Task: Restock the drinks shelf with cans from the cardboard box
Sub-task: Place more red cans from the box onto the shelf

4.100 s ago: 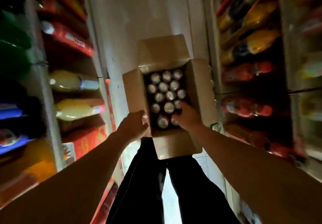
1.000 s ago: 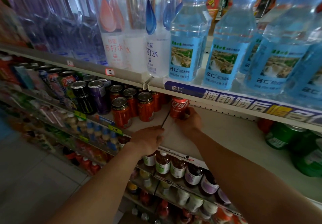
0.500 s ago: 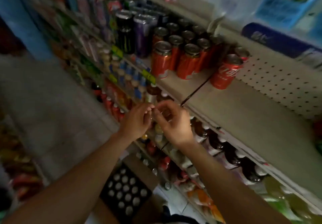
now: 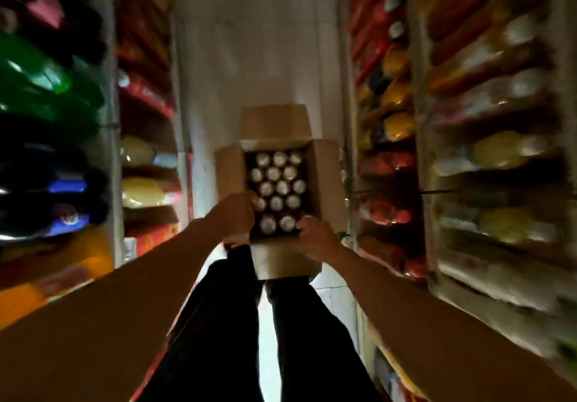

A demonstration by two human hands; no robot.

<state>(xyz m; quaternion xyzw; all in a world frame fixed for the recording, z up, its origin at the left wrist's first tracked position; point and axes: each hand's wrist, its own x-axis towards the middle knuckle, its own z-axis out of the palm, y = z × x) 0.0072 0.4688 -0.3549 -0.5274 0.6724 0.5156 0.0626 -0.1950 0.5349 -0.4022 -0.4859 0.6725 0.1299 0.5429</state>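
The open cardboard box (image 4: 281,258) is seen at frame centre, on the floor, with cans (image 4: 276,187) standing upright inside. The left hand (image 4: 235,214) is curled over a can at the box's left wall. The right hand (image 4: 313,236) is curled at the near edge beside the front cans; whether a can is gripped cannot be told.
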